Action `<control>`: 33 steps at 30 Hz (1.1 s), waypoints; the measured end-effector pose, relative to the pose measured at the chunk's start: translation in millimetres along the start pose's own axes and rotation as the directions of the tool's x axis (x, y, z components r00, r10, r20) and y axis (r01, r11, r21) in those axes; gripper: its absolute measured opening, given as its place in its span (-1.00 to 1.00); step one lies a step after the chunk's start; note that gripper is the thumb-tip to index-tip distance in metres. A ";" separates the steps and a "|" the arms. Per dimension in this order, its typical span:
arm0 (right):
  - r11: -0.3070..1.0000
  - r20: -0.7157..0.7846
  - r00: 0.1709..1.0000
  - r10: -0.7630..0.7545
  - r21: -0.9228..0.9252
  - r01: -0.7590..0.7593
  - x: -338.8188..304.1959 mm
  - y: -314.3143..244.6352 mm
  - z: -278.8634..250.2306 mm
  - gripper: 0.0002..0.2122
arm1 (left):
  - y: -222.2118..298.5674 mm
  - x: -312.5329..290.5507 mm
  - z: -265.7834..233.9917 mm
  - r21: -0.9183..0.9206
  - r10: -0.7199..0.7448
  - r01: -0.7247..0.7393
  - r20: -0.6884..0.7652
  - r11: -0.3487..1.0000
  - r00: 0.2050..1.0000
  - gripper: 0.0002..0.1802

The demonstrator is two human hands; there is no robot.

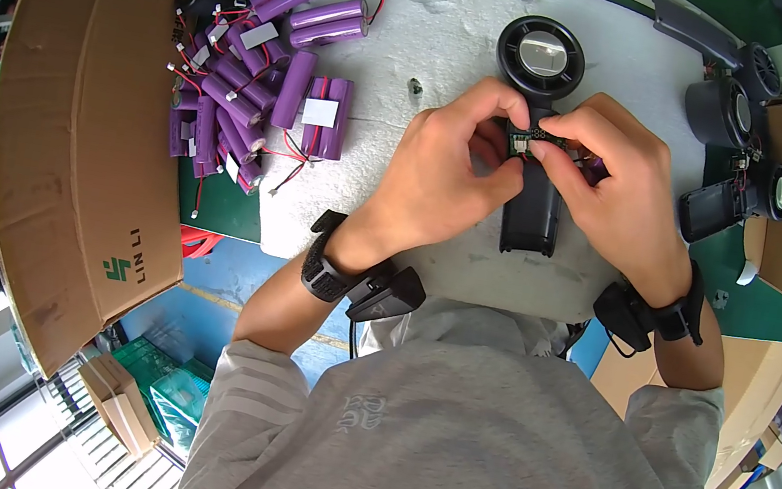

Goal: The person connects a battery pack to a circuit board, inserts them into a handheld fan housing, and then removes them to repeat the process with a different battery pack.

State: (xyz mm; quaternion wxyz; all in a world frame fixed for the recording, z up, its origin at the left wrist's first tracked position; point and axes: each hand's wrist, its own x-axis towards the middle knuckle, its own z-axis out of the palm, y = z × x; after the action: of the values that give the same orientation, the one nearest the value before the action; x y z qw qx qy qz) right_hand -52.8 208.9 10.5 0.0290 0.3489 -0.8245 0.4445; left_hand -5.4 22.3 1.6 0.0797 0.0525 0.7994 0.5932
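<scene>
A black handheld fan [532,210] lies on the white foam sheet before me, its round head with a silver disc pointing away and its handle toward me. At the neck sits a small green circuit board [535,135] with a pale connector. My left hand [453,168] is closed, thumb and forefinger at the board's left side. From the right, my right hand [619,172] pinches at the board, thumb tip by the connector. Something purple, partly hidden, shows under the right fingers. Both wrists carry black straps with small black boxes.
Many purple battery packs [245,71] with red and black leads are heaped at the left of the foam sheet [421,42]. A tall cardboard box [82,148] stands left of them. Black fan parts [720,208] and a smaller carton [761,239] lie at the right.
</scene>
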 end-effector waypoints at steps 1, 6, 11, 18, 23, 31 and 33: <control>1.000 0.000 1.000 0.000 0.001 0.000 0.2 -0.1 0.2 -0.86 | -2.6 -0.3 1.1 0.000 0.000 0.000 0.000 1.000 1.000 -0.63; 1.000 -0.001 1.000 -0.002 -0.013 0.002 1.6 -0.9 0.6 -0.84 | -11.7 0.3 6.8 -0.192 0.148 -0.174 -0.143 0.966 0.979 -0.70; 0.997 -0.006 0.998 0.064 0.039 -0.064 0.8 2.8 0.0 -0.83 | -12.5 2.6 0.3 0.003 0.220 -0.221 -0.076 0.975 0.972 -0.74; 0.954 0.185 0.947 0.264 0.097 -0.284 3.8 -2.3 -9.0 -0.80 | -9.8 3.2 -2.9 -0.006 0.269 -0.270 -0.028 0.963 0.963 -0.74; 0.926 0.396 0.868 0.299 0.101 -0.364 3.5 -9.1 -25.6 -0.61 | -13.6 7.5 0.5 -0.036 0.284 -0.286 -0.059 0.958 0.957 -0.75; 0.900 0.503 0.805 0.315 0.110 -0.422 -14.7 -24.7 -37.9 -0.26 | -4.8 -1.4 -4.3 0.007 0.243 -0.243 -0.049 0.970 0.969 -0.77; 0.895 0.508 0.800 0.319 0.115 -0.431 -20.0 -23.9 -38.3 -0.23 | -2.7 -3.9 -5.5 0.009 0.235 -0.235 -0.047 0.972 0.971 -0.77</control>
State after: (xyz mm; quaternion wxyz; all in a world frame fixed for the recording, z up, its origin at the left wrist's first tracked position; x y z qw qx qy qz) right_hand -33.4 240.1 43.4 -0.3035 0.2771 -0.8028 0.4319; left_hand -2.6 15.6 0.8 -0.0105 0.1327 0.7902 0.5982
